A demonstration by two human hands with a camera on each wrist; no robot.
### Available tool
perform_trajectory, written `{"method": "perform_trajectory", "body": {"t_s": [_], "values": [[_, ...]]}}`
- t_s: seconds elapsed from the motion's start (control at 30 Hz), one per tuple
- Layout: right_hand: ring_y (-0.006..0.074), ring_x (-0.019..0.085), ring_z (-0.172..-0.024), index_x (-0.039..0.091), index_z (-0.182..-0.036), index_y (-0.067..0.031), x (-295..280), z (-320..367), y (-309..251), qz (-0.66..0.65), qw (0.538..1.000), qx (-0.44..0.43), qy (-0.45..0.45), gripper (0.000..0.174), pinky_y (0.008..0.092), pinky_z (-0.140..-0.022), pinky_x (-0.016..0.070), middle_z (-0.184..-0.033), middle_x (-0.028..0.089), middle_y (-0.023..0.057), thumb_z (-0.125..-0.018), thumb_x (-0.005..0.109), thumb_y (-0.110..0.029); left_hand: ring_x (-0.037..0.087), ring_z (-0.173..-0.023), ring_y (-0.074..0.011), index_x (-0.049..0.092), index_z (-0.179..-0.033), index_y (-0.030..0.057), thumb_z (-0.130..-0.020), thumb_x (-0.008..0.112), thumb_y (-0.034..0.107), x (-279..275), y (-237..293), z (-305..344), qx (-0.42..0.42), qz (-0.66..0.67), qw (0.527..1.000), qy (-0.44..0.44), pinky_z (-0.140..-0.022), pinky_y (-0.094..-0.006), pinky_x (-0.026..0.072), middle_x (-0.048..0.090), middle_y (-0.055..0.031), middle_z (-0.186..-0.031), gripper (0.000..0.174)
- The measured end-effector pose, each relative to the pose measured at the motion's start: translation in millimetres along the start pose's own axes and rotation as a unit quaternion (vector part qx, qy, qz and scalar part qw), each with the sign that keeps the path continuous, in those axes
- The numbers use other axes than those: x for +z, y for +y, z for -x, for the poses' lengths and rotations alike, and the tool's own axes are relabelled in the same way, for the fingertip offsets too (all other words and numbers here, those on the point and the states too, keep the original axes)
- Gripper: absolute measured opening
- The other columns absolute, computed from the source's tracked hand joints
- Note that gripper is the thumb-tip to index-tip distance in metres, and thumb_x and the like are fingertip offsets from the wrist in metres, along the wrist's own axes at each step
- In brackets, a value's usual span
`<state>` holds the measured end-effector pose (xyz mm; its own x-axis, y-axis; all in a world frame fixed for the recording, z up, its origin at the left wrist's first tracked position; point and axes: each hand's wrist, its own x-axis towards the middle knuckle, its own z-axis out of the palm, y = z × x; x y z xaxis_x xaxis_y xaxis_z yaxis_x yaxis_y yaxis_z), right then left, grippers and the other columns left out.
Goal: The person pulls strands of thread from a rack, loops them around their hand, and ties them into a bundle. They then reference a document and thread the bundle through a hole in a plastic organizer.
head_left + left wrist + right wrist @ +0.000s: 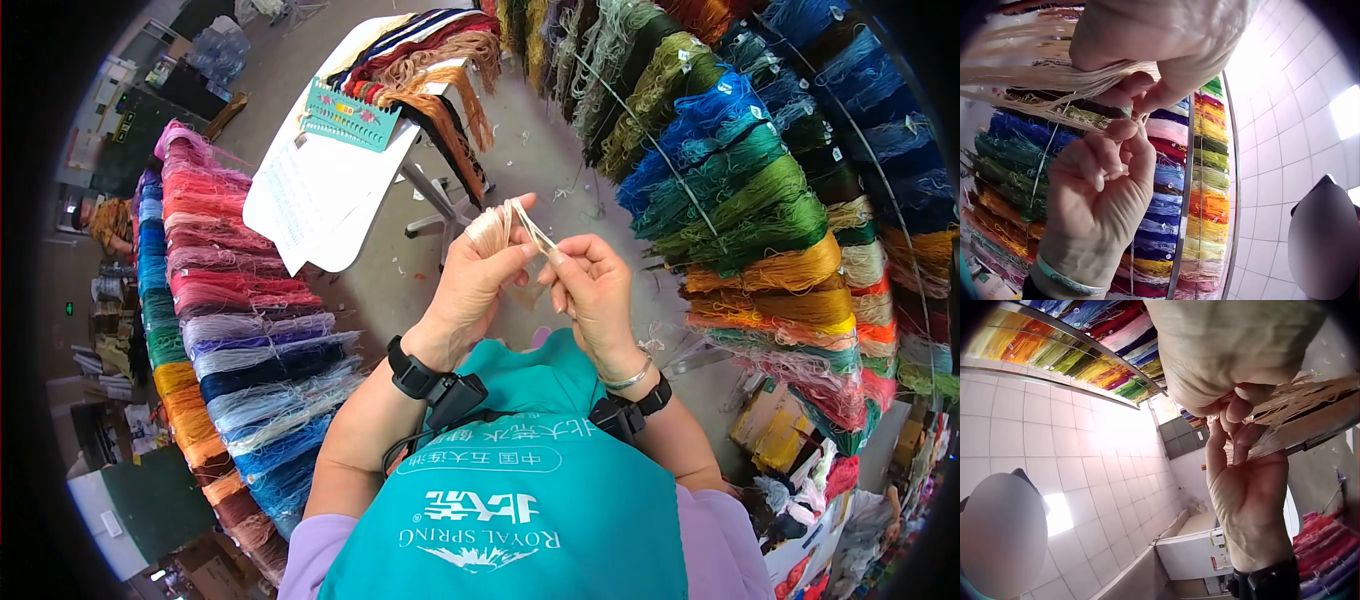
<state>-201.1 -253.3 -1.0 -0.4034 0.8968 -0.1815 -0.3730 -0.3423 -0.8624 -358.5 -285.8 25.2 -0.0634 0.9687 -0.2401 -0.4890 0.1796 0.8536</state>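
A cream skein of thread [489,230] is held up in front of the chest. My left hand [470,280] grips it, the strands looping over the fingers near the tips. Close beside it, my right hand [594,288] pinches a strand drawn across from the skein between thumb and forefinger. In the left wrist view the pale strands [1041,78] trail out to the left from under the left hand [1160,37], and the right hand [1100,175] meets it at the fingertips. The right wrist view has both hands' fingertips together, with strands [1279,419] spreading behind them.
A white table [345,205] ahead on the left bears a teal color card [350,115], a paper sheet [290,195] and several thread bundles [430,65]. Racks of colored skeins stand on both sides, pink and blue skeins [230,240] left, green skeins [740,190] right.
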Motion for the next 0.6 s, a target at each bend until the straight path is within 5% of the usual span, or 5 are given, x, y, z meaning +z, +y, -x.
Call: {"method": "perform_trajectory", "body": {"t_s": [0.4, 0.6], "values": [[0.0043, 0.051, -0.051, 0.055, -0.099, -0.0043, 0.4, 2.8, -3.0, -0.044, 0.999, 0.028, -0.008, 0.009, 0.0176, -0.044, 0.0354, -0.072, 0.062, 0.0024, -0.097, 0.06, -0.012, 0.052, -0.077, -0.0038, 0.045, -0.145, 0.0009, -0.089, 0.066, 0.006, 1.2, -0.9, 1.6, 0.005, -0.022, 1.0, 0.003, -0.071, -0.0233, 0.045, 0.058, 0.0047, -0.089, 0.06], [0.002, 0.05, -0.056, 0.06, -0.099, -0.0027, 1.1, 2.1, -1.8, 0.053, 0.999, 0.012, -0.003, 0.009, 0.0182, -0.045, 0.0362, -0.071, 0.059, -0.0015, -0.095, 0.064, -0.01, 0.054, -0.08, -0.0041, 0.046, -0.144, 0.0006, -0.089, 0.066, 0.004, 3.3, 0.1, 2.0, 0.025, -0.051, 0.998, 0.008, -0.071, -0.0217, 0.0452, 0.059, 0.0048, -0.088, 0.059]]}}
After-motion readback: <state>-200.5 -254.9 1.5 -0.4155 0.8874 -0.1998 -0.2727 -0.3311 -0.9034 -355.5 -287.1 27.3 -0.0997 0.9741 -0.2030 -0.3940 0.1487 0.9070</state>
